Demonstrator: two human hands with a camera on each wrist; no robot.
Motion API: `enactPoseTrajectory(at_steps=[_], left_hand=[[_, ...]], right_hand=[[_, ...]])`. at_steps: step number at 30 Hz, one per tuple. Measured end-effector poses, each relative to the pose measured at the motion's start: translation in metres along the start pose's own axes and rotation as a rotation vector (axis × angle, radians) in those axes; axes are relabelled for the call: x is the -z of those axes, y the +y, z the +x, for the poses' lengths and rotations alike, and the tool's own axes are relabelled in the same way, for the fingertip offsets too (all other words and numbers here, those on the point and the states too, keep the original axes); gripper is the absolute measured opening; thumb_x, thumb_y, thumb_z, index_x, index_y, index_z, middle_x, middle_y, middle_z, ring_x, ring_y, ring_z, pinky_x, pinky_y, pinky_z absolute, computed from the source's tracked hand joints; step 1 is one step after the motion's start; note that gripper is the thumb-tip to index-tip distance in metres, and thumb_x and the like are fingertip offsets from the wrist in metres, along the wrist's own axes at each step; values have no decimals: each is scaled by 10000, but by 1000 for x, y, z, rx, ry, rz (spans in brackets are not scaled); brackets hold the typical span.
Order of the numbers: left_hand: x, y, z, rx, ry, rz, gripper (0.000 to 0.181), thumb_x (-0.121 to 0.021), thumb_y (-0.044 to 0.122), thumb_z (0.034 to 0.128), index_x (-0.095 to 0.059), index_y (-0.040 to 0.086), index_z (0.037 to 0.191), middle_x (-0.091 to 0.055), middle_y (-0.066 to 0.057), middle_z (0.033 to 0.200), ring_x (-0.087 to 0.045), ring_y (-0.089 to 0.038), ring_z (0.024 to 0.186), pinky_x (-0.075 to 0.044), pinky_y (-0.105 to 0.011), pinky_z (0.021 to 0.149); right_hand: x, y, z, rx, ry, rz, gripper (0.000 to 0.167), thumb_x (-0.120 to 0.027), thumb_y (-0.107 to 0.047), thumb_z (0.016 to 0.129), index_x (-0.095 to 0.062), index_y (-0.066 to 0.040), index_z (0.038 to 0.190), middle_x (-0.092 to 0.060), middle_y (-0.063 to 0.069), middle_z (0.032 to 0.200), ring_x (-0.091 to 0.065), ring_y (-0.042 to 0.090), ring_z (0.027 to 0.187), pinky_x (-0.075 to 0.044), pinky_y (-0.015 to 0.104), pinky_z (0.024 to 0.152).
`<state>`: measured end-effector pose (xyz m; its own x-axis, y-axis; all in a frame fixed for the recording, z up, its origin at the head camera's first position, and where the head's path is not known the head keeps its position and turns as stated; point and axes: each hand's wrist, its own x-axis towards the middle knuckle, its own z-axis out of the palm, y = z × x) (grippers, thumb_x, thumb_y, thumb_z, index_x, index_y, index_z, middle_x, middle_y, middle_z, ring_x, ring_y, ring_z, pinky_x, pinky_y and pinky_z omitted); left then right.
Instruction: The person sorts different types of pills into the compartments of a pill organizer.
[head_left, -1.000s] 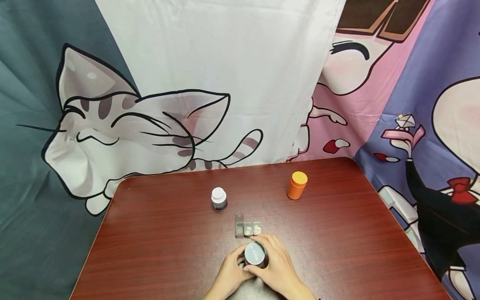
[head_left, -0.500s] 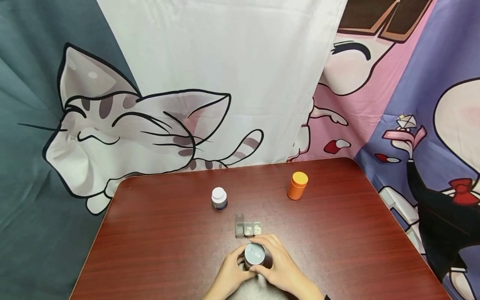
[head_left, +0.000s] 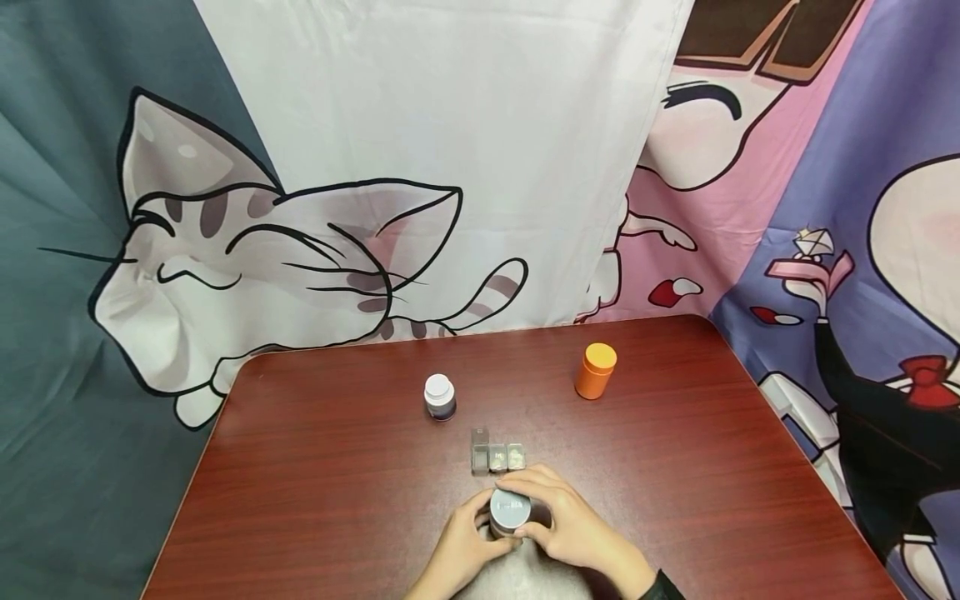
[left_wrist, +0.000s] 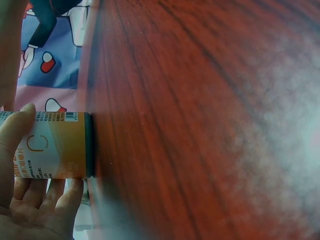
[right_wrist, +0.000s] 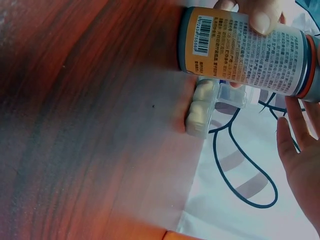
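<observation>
Head: high, down across red-brown wooden desk [head_left: 337, 467]
Left wrist: close, sidelong, toward far-right corner
Right wrist: close, sidelong, toward far edge
Wrists share: orange-and-white cylindrical bottle [left_wrist: 50, 150]

A person's left hand [head_left: 467, 540] and right hand [head_left: 568, 522] face each other at close quarters, thumbs [head_left: 536, 534] and fingers [head_left: 534, 486] curved to grip, a dark sleeve [head_left: 663, 588] above the right wrist [head_left: 634, 573].

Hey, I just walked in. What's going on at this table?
A person is handling a jar: the left hand holds it upright, and the right hand grips its grey lid. Just beyond it on the table is a small pill box with pale pieces inside. Farther back stand a white bottle and an orange bottle.
</observation>
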<state>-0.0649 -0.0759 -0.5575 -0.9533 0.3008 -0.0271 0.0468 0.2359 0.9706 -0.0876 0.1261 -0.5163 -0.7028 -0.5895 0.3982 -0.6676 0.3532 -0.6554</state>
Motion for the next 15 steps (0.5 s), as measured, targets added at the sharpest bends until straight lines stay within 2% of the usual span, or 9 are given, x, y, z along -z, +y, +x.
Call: enactPoseTrajectory(at_steps=[4,8,11,15], left_hand=[[0,0,0,9,0,2,702,-858,192,775,-529,-46,1348,-583,-236,1309,-618,-334,1150,-499,-313,949],[-1,-1,-1,-14,5,6,685,-854,144,771,-530,-69,1336,-584,-245,1300,-615,-351,1145,-499,-319,949],[0,-1,-1,-13,6,6,694,-858,90,753,-523,-86,1334,-568,-262,1312,-594,-379,1166,-489,-348,965],[1,-1,0,-4,4,2,717,-868,77,735,-518,-94,1337,-552,-272,1330,-578,-389,1182,-474,-385,983]], right_hand=[[1,-2,0,-8,-16,23,643,-814,-142,783,-569,-144,1378,-576,-39,1341,-516,154,1210,-464,355,990],[-6,-7,-1,-35,34,69,713,-819,-150,789,-511,-113,1431,-542,20,1390,-488,187,1247,-428,377,1024],[-17,-11,-3,-98,103,47,787,-844,-234,775,-473,-130,1461,-537,30,1397,-485,190,1244,-426,402,1015],[-33,-16,-6,-235,175,44,856,-872,-358,723,-470,-209,1464,-567,-9,1358,-505,139,1194,-452,383,974]])
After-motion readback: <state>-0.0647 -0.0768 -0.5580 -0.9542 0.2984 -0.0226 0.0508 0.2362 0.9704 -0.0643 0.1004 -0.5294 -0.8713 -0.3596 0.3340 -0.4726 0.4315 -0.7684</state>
